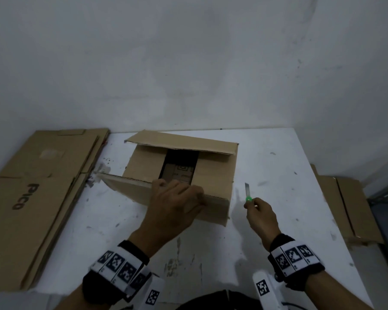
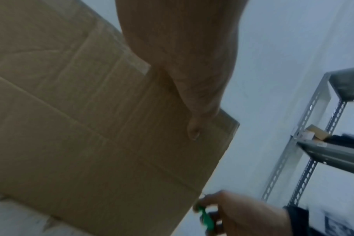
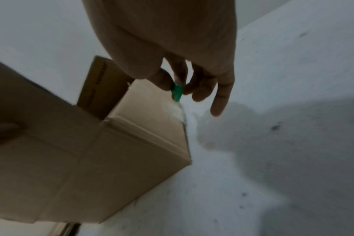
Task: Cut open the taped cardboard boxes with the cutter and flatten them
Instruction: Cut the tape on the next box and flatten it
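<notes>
— One box on the desk, toward the far edge, left of centre. Top flaps loose: far flap raised, near flap swung out toward the near-left, side flaps folded in with a dark gap between them.

— Left hand?

— Left hand sits on the box's near top edge, fingers curled over the near flap's fold and gripping it. The left wrist view shows the thumb lying against the cardboard.

— And the right?

— Right hand is off the box, just beside its near-right corner, above bare desk. Thumb and fingers pinch the cutter by its green body; blade extended, pointing away from the person toward the far edge. In the right wrist view the little finger sticks out straight, the rest close round the green handle. Cutter not touching the box.

— Anything else around?

— Flattened cardboard, printed "PICO", past the desk's left edge. More flat cardboard off the right edge, beside a grey metal shelf.
</notes>
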`<state>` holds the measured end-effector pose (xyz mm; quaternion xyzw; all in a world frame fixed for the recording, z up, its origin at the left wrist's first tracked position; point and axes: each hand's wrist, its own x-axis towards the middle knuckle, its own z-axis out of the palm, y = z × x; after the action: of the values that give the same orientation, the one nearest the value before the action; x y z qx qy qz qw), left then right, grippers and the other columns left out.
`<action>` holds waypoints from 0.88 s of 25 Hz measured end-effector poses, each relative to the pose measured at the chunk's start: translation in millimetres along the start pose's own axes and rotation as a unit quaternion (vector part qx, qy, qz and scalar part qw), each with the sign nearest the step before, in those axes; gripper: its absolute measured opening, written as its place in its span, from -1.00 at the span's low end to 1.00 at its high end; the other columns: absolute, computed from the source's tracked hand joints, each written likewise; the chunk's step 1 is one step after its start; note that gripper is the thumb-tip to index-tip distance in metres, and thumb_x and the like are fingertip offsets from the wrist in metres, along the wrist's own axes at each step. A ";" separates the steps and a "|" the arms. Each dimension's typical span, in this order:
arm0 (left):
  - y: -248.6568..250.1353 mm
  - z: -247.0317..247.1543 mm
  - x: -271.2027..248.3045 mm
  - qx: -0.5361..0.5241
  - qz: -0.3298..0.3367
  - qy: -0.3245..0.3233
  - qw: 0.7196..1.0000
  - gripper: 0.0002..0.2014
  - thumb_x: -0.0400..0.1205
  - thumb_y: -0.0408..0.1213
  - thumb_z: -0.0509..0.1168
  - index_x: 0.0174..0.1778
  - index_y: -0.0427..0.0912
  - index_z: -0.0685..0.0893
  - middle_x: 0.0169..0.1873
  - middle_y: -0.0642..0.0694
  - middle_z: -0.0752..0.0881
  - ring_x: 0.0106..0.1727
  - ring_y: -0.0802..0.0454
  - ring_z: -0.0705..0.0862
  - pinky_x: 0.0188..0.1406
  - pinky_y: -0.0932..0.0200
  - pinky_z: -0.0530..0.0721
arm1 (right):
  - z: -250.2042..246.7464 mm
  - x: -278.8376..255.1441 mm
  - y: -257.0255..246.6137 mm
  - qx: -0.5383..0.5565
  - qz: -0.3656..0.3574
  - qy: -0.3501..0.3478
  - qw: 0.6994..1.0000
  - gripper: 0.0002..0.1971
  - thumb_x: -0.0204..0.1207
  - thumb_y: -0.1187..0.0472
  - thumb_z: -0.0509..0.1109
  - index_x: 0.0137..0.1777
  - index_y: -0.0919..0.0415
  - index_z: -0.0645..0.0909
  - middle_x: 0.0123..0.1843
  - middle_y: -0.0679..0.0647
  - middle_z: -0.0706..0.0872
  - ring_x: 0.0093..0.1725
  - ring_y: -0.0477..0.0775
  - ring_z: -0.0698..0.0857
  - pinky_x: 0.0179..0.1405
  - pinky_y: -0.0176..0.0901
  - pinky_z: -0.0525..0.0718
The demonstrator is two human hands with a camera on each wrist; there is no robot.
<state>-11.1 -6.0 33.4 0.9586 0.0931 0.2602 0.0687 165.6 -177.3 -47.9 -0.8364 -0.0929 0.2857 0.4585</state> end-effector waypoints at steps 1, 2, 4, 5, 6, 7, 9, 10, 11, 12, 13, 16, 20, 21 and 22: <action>-1.4 -5.2 1.0 -0.022 -0.005 -0.013 1.000 -0.69 0.53 0.12 0.36 0.15 0.17 0.57 -0.09 0.13 0.78 -0.09 0.08 0.69 0.02 0.03 0.38 | -1.4 5.2 11.4 -0.025 0.016 -0.023 0.999 -0.70 0.73 0.12 0.21 -0.04 0.35 0.63 -0.17 0.26 0.70 -0.21 0.20 0.63 -0.19 0.04 0.61; -4.7 -9.5 2.7 -0.048 -0.014 -0.030 0.998 -0.65 0.54 0.13 0.35 0.23 0.18 0.58 -0.06 0.14 0.79 -0.08 0.11 0.70 0.02 0.01 0.45 | -2.8 9.9 21.3 -0.055 0.030 -0.041 0.997 -0.71 0.72 0.13 0.25 -0.07 0.34 0.65 -0.16 0.26 0.72 -0.18 0.23 0.67 -0.13 0.09 0.68; -14.3 -14.0 7.3 -0.082 -0.032 -0.060 0.994 -0.55 0.56 0.15 0.34 0.37 0.16 0.57 0.00 0.13 0.79 -0.02 0.13 0.70 0.11 -0.02 0.53 | -8.4 16.4 36.4 -0.116 0.047 -0.055 0.991 -0.70 0.71 0.14 0.29 -0.14 0.34 0.67 -0.20 0.24 0.74 -0.17 0.25 0.71 -0.14 0.06 0.73; -20.3 -13.6 8.3 -0.073 -0.031 -0.064 0.995 -0.54 0.57 0.16 0.33 0.38 0.13 0.60 0.02 0.11 0.78 0.03 0.10 0.70 0.18 -0.04 0.53 | -11.3 18.5 41.7 -0.135 0.049 -0.052 0.988 -0.69 0.70 0.15 0.30 -0.20 0.35 0.66 -0.25 0.23 0.73 -0.21 0.26 0.72 -0.24 0.00 0.73; -25.8 -12.4 8.8 -0.052 -0.025 -0.064 0.996 -0.54 0.58 0.17 0.32 0.36 0.10 0.63 0.05 0.09 0.77 0.08 0.06 0.69 0.24 -0.07 0.52 | -14.4 19.4 44.9 -0.148 0.048 -0.045 0.987 -0.67 0.70 0.16 0.31 -0.25 0.34 0.64 -0.30 0.21 0.71 -0.27 0.24 0.71 -0.33 -0.07 0.70; -30.5 -10.5 8.9 -0.033 -0.021 -0.062 0.997 -0.55 0.58 0.18 0.31 0.34 0.08 0.66 0.07 0.08 0.75 0.13 0.04 0.68 0.32 -0.11 0.48 | -17.5 20.5 47.5 -0.162 0.042 -0.039 0.985 -0.67 0.69 0.17 0.31 -0.29 0.31 0.61 -0.34 0.19 0.69 -0.31 0.23 0.70 -0.37 -0.12 0.67; -36.3 -6.4 8.8 -0.007 -0.023 -0.063 0.998 -0.54 0.58 0.20 0.31 0.35 0.07 0.65 0.14 0.06 0.71 0.22 0.03 0.62 0.48 -0.25 0.36 | -22.7 22.9 51.4 -0.190 0.033 -0.033 0.981 -0.73 0.67 0.19 0.35 -0.26 0.26 0.59 -0.33 0.14 0.67 -0.27 0.20 0.67 -0.30 -0.14 0.62; -37.4 -4.8 8.9 0.005 -0.027 -0.063 0.998 -0.52 0.58 0.21 0.31 0.36 0.08 0.64 0.17 0.04 0.69 0.26 0.03 0.59 0.54 -0.34 0.29 | -24.6 23.4 51.8 -0.202 0.029 -0.032 0.978 -0.79 0.64 0.20 0.38 -0.22 0.24 0.58 -0.30 0.09 0.66 -0.21 0.18 0.65 -0.25 -0.14 0.57; -37.4 -2.6 10.4 0.016 -0.031 -0.061 0.998 -0.51 0.58 0.22 0.31 0.38 0.09 0.62 0.19 0.03 0.67 0.29 0.03 0.58 0.56 -0.41 0.23 | -27.0 24.1 52.3 -0.213 0.023 -0.029 0.976 -0.84 0.62 0.20 0.41 -0.18 0.20 0.57 -0.28 0.04 0.65 -0.17 0.16 0.64 -0.21 -0.15 0.53; -36.5 -0.8 12.5 0.022 -0.034 -0.059 0.997 -0.51 0.58 0.22 0.30 0.38 0.09 0.61 0.19 0.02 0.67 0.30 0.02 0.58 0.57 -0.46 0.19 | -29.8 24.3 52.6 -0.224 0.017 -0.028 0.974 -0.85 0.60 0.19 0.44 -0.16 0.18 0.56 -0.27 0.00 0.63 -0.14 0.14 0.63 -0.20 -0.16 0.51; -36.1 0.3 14.6 0.025 -0.037 -0.059 0.997 -0.51 0.58 0.23 0.29 0.38 0.09 0.61 0.19 0.01 0.67 0.30 0.01 0.58 0.57 -0.48 0.16 | -32.3 24.6 52.8 -0.232 0.011 -0.029 0.972 -0.85 0.59 0.18 0.45 -0.15 0.16 0.56 -0.27 -0.02 0.63 -0.12 0.13 0.63 -0.19 -0.16 0.50; -34.7 3.5 20.9 0.030 -0.042 -0.066 0.997 -0.50 0.58 0.24 0.26 0.36 0.07 0.62 0.17 0.00 0.68 0.28 -0.03 0.61 0.60 -0.49 0.10 | -39.1 24.6 55.2 -0.249 -0.005 -0.022 0.968 -0.83 0.55 0.14 0.51 -0.14 0.15 0.57 -0.26 -0.01 0.65 -0.13 0.11 0.65 -0.22 -0.14 0.48; -35.8 5.9 24.6 0.035 -0.050 -0.075 0.995 -0.50 0.56 0.25 0.24 0.34 0.08 0.63 0.18 0.01 0.69 0.30 -0.03 0.61 0.64 -0.44 0.00 | -41.9 24.8 58.1 -0.225 -0.005 0.003 0.974 -0.72 0.46 0.06 0.61 -0.14 0.14 0.55 -0.27 0.00 0.67 -0.27 -0.03 0.60 -0.39 -0.20 0.43; -36.2 6.6 25.1 0.035 -0.051 -0.077 0.995 -0.50 0.56 0.26 0.24 0.34 0.08 0.63 0.18 0.01 0.69 0.30 -0.02 0.61 0.65 -0.43 -0.02 | -42.5 25.3 58.5 -0.223 -0.004 0.003 0.975 -0.70 0.45 0.05 0.62 -0.17 0.13 0.54 -0.29 0.00 0.67 -0.29 -0.05 0.60 -0.41 -0.22 0.42; -36.5 7.2 25.6 0.036 -0.052 -0.079 0.995 -0.49 0.56 0.26 0.24 0.34 0.09 0.63 0.18 0.02 0.69 0.31 -0.02 0.61 0.65 -0.42 -0.03 | -43.1 25.7 58.2 -0.223 -0.002 0.000 0.975 -0.69 0.44 0.04 0.62 -0.21 0.13 0.53 -0.30 0.01 0.68 -0.31 -0.05 0.60 -0.43 -0.22 0.42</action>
<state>9.0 34.5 33.1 0.9718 0.1469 0.1759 0.0549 204.7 -230.1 -87.8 -0.9174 -0.1556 0.2566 0.2615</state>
